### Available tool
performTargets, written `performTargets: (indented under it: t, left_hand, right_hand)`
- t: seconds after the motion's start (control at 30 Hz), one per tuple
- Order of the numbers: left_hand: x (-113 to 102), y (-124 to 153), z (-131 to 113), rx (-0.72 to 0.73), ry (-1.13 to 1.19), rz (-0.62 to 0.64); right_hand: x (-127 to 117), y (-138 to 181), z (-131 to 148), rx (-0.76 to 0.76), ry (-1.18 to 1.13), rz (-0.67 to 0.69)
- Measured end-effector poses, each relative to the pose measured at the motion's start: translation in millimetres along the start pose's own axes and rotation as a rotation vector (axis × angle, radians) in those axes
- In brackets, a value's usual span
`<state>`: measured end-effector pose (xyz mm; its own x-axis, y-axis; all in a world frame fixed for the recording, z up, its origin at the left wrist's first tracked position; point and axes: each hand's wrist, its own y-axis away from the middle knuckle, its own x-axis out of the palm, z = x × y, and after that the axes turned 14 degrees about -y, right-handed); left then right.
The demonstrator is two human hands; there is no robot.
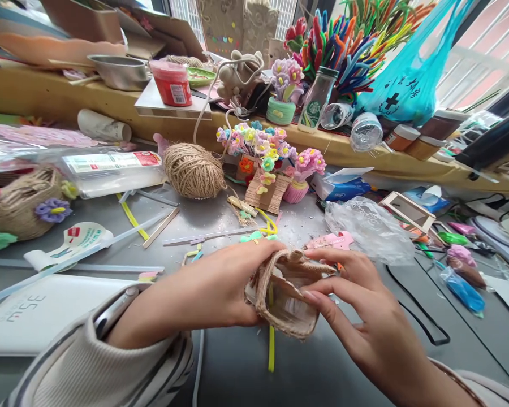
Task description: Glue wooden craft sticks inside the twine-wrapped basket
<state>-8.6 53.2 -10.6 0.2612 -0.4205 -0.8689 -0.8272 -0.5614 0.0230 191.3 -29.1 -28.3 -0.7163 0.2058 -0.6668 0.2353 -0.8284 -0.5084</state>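
Observation:
A small basket (261,294) with a braided twine rim is held tilted over the grey table, its mouth turned to me. My left hand (214,282) grips it from the left, the thumb low and the fingers hidden behind it. On the other side my right hand (365,305) pinches the edge of a light flap inside the basket between thumb and index finger. Its other fingers reach along the upper right rim. A yellow strip (271,353) shows below the basket. Behind my hands lies a pink object (333,240), partly covered.
A ball of twine (194,171), pipe-cleaner flowers (267,147) and a crumpled clear bag (369,229) lie farther back. At left are glue sticks (89,267), a white box (46,316) and a twine basket (23,206). Jars and a glass bottle (317,102) line the ledge.

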Motion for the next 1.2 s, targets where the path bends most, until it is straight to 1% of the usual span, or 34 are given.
performTargets:
  t: [0.17,0.23,0.37,0.47,0.57,0.7,0.8,1.0,1.2]
  left_hand:
    - [18,16,-5,0.030,-0.207,-0.190]
    - [28,24,-3,0.034,-0.286,-0.238]
    - [49,33,4,0.046,-0.352,-0.365]
    - [61,35,10,0.060,-0.375,-0.455]
    - [67,36,13,0.083,-0.391,-0.514]
    - [69,35,14,0.099,-0.421,-0.542]
    - [68,35,14,0.101,-0.443,-0.540]
    - [67,31,15,0.074,-0.459,-0.534]
    - [67,28,13,0.061,-0.478,-0.550]
  right_hand:
    - [4,9,-4,-0.192,0.101,-0.146]
    - [8,14,-6,-0.247,0.153,-0.185]
    - [15,22,-9,-0.319,0.168,-0.182]
    - [18,26,-11,-0.322,0.159,-0.158]
    - [20,28,-13,-0.306,0.167,-0.149]
    - [21,28,-14,-0.310,0.213,-0.108]
    - [20,27,-14,-0.324,0.214,-0.075]
    - [18,24,-12,-0.230,0.181,-0.042]
    - [18,17,-13,-0.260,0.201,-0.030]
